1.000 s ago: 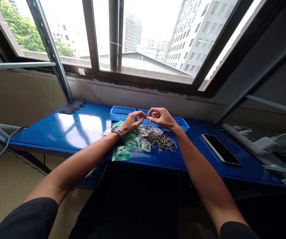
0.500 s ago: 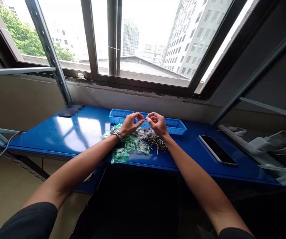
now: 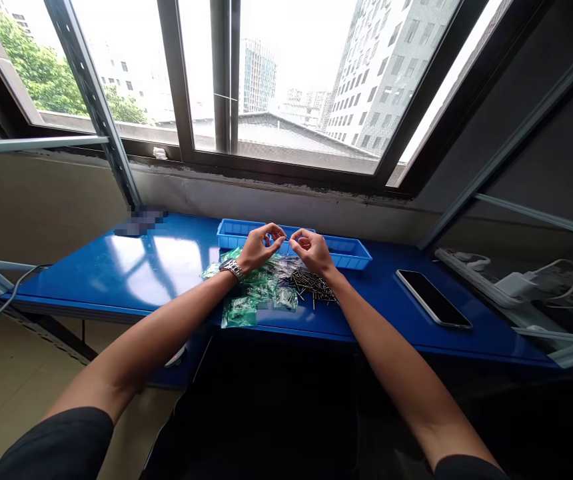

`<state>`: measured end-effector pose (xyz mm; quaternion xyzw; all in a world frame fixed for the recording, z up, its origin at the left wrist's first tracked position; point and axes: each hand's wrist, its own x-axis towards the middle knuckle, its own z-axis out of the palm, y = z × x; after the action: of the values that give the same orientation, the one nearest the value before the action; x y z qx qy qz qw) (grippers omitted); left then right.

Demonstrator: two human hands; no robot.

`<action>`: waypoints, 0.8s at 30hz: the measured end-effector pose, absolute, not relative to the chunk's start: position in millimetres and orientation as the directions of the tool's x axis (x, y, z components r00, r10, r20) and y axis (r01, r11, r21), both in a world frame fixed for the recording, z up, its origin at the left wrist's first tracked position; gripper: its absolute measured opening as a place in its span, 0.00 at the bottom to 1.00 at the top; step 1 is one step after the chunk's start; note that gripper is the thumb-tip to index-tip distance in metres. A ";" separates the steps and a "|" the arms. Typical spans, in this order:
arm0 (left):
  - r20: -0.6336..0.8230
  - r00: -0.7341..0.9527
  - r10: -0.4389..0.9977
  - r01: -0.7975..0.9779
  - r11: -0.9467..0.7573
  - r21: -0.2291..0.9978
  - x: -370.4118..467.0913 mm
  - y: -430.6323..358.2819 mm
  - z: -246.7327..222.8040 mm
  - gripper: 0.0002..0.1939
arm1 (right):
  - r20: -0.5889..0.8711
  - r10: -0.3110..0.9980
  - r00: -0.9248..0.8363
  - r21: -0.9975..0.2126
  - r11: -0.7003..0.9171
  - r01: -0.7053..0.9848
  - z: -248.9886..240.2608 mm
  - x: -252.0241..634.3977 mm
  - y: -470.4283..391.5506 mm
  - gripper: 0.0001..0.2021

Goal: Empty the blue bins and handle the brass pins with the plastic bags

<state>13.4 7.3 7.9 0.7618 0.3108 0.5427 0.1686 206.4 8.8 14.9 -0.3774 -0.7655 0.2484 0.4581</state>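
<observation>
Left hand (image 3: pixel 257 249) and right hand (image 3: pixel 312 252) pinch narrow mid-frame, can't tell on what. Right wrist's now blocking part of the pins (image 3: pixel 309 283), just below centre, visible a second ago.

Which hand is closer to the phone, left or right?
Right. The right hand is to the left of the phone and farther back; the left hand is even farther left, past the right one.

I see a shiny blue table (image 3: pixel 91 273); on it lie green packets (image 3: pixel 239 312), a pile of thin pieces (image 3: pixel 314 285), blue bins (image 3: pixel 350 261) and one phone (image 3: pixel 434 299).
</observation>
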 end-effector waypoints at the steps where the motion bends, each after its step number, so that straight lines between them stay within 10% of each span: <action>1: 0.723 0.221 0.655 0.285 -0.752 0.594 13.4 7.1 8.1 0.07 | 0.506 0.802 -0.315 -0.718 0.595 0.361 13.7 205.9 9.3 0.11; 24: 0.708 0.319 0.630 0.316 -0.775 0.547 15.0 7.4 4.1 0.07 | 0.678 0.693 -0.246 -0.531 0.693 0.487 19.9 202.9 -2.0 0.08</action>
<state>15.0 7.4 4.1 0.7970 0.2966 0.5025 0.1561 202.9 -2.0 19.9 -0.3769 -0.7823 0.1061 0.4845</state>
